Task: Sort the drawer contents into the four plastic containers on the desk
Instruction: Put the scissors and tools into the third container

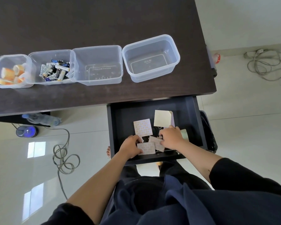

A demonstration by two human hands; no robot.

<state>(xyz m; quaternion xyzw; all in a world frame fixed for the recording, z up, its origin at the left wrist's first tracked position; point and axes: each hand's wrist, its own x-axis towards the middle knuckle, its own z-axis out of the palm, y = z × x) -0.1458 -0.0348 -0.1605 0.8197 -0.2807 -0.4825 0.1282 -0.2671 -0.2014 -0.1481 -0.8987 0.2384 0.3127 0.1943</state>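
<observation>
Dark drawer [191,120]: patterned sheets [143,128] crowd both hands' reach.

A grey coiled cable [64,158] lies on the glossy pale tiled floor [23,159], beside a crumpled clear plastic bottle [42,119] and a round blue device [27,131].

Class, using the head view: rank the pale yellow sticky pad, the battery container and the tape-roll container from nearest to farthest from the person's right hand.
From the right hand:
1. Pale yellow sticky pad, in the drawer just beyond it.
2. Battery container, on the desk, second from left.
3. Tape-roll container, at the row's far left end.
</observation>
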